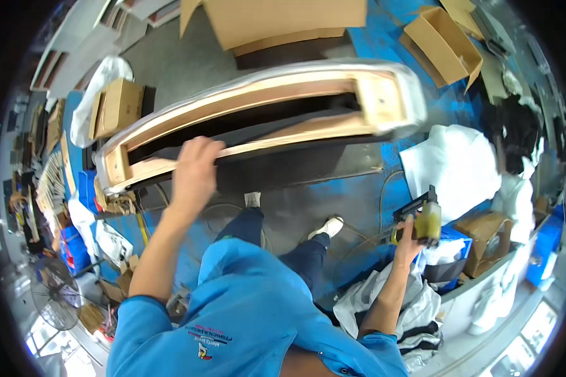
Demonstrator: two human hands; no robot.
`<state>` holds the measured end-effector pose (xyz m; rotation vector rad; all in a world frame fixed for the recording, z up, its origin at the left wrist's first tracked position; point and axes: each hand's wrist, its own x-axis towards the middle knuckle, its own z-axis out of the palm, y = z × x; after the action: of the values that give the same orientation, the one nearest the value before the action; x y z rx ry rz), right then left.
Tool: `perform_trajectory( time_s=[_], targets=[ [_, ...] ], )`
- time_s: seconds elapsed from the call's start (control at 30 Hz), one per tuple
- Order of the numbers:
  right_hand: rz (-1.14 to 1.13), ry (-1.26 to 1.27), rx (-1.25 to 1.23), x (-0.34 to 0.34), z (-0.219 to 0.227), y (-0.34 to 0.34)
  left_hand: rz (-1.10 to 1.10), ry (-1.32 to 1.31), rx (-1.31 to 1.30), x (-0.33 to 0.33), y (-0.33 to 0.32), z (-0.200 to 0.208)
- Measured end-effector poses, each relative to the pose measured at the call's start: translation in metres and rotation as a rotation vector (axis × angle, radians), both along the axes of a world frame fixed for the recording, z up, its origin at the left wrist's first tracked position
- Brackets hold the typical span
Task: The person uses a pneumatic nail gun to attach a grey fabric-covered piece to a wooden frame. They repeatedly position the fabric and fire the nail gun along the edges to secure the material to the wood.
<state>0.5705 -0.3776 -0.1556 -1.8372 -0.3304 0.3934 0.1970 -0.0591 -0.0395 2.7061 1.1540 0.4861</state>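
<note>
A long wooden frame (pixel 382 100) lies across the view in front of me, its outer side wrapped in pale grey covering. Dark cloth (pixel 248 133) shows inside its opening and along the near rail. My left hand (pixel 197 168) is closed over that near rail, toward the frame's left end; the fingertips are partly hidden on the inner side. Off to the right, apart from the frame, my right hand (pixel 407 240) grips a yellow-green and black staple gun (pixel 429 221) by its handle. The gun looks slightly blurred.
Beyond the frame stands a large cardboard box (pixel 289 19), with an open carton (pixel 443 47) at far right. White wrapping (pixel 453 169) is heaped beside the staple gun. A smaller box (pixel 118 107) sits at left. Hoses cross the blue and grey floor near my feet. A fan (pixel 55 292) stands lower left.
</note>
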Motion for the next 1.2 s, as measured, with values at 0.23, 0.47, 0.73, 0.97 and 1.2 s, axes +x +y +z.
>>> perform_trajectory(
  time_s=[0.23,0.47,0.73,0.97,1.2],
  targets=[
    [0.421,0.040,-0.162,-0.151,0.114,0.106,-0.127,-0.235,-0.096,-0.017,0.009,-0.026],
    [0.761,0.267,-0.470,-0.213,0.237,0.243,-0.134,-0.278,-0.039,-0.027,0.012,-0.035],
    [0.785,0.188,-0.758,-0.241,0.229,0.279,-0.188,-0.249,-0.068,-0.032,0.011,-0.041],
    [0.790,0.230,-0.688,-0.251,0.220,0.269,-0.210,-0.319,-0.161,-0.034,0.012,-0.040],
    [0.653,0.265,-0.385,-0.211,0.204,0.241,0.006,-1.033,-1.303,-0.077,0.033,0.077]
  ],
)
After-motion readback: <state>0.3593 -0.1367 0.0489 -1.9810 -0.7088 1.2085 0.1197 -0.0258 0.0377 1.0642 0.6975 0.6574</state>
